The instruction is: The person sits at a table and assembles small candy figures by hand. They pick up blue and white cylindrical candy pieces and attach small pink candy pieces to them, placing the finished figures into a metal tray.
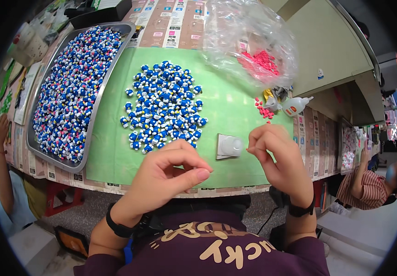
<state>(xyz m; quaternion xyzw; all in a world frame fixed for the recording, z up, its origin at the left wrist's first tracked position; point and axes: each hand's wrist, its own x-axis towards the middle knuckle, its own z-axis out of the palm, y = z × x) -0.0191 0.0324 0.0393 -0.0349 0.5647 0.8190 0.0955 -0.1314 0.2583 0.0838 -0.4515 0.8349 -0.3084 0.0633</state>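
Observation:
My left hand (166, 170) is over the near edge of the green mat (111, 156), its fingers curled and thumb and forefinger brought together. Further right, my right hand (279, 154) is closed in a pinch, fingertips pointing left. Whatever either hand holds is hidden or too small to name. Between them on the mat stands a small white cap-like piece on a square base (229, 147). Beyond my left hand spreads a pile of small blue and white figures (166, 103). Small red-pink pieces (266, 112) lie past my right hand.
A metal tray (84, 158) full of similar figures stands at left. A clear plastic bag (221, 41) with pink pieces (263, 62) lies at the far right, near a white squeeze bottle (295, 106). A metal cabinet (327, 41) stands beyond. Other people sit at both sides.

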